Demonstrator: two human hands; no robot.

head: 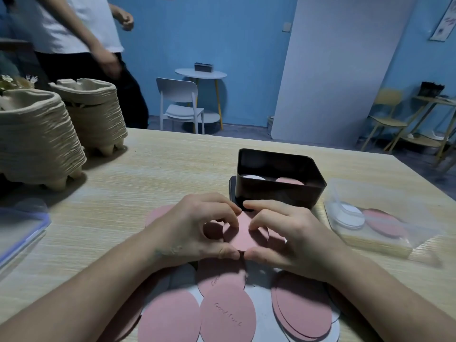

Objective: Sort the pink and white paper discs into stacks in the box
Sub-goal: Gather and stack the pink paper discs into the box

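Note:
Both hands hold a small stack of pink discs (243, 234) just above the table, in front of the black box (278, 193). My left hand (197, 228) grips its left edge with thumb below and fingers on top. My right hand (286, 233) pinches the right edge the same way. Inside the box lie a white disc stack (253, 177) at the left and a pink disc stack (290, 181) at the right. Loose pink discs (228, 314) and white discs (261, 292) lie spread on the table below my hands.
A clear plastic container (375, 225) with white and pink discs sits right of the box. Two tall stacks of pulp trays (39, 134) stand at the back left. A clear lid (19, 233) lies at the left edge. A person stands behind the table at upper left.

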